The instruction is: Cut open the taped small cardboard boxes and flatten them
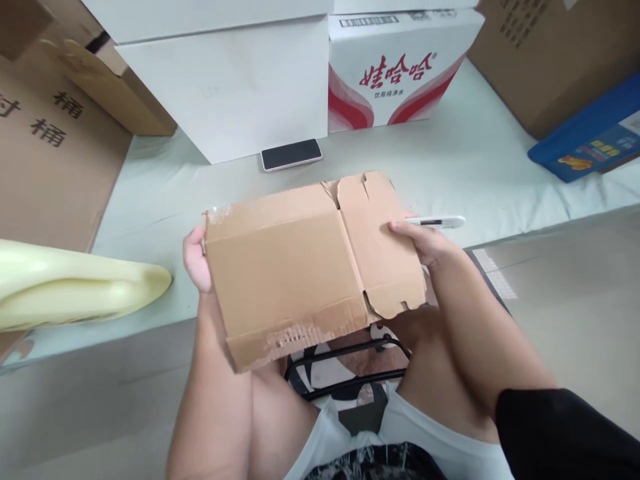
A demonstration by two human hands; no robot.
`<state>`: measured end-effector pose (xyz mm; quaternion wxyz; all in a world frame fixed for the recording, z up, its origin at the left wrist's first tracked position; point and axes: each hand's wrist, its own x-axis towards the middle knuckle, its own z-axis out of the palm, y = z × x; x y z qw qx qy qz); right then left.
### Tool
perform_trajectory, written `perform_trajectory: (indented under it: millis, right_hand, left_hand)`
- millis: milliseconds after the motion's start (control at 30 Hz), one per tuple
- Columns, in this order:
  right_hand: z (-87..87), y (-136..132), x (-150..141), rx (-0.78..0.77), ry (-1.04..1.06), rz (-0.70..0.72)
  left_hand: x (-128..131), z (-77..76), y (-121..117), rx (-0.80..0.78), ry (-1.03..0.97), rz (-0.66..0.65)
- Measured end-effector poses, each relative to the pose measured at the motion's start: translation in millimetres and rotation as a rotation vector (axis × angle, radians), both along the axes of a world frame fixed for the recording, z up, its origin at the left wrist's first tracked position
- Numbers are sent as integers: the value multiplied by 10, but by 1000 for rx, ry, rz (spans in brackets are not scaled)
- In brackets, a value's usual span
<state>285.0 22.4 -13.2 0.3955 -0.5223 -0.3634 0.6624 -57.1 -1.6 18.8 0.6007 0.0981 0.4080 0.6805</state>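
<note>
A flattened brown cardboard box (285,267) is held up above my lap, tilted slightly, with torn edges and a notched flap on its right side. My left hand (197,260) grips its left edge, with the fingers partly hidden behind the cardboard. On the right flap lies the thumb of my right hand (423,241), its other fingers behind the board. A white utility knife (445,222) sticks out to the right from that same hand. Shreds of torn paper surface show along the box's lower edge.
Behind the cardboard, a phone (291,155) lies on the pale green cloth (240,180). White cartons (250,93) and a red-lettered water carton (395,80) stand at the back. A pale yellow curved object (90,283) juts in from the left. A blue box (590,143) sits at right.
</note>
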Motion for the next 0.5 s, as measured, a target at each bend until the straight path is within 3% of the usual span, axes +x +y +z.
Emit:
perform_trajectory:
  millis: [67, 233, 400, 500]
  right_hand:
    - [28, 6, 52, 43, 66, -113]
    - [-33, 219, 301, 317, 213, -623]
    - [-85, 298, 834, 452, 13, -1007]
    - [8, 248, 1163, 491, -87, -1126]
  left_hand:
    - [14, -5, -20, -2, -57, -30]
    - [86, 44, -17, -40, -85, -36]
    - [168, 101, -6, -75, -95, -73]
    - [222, 73, -14, -87, -109, -126]
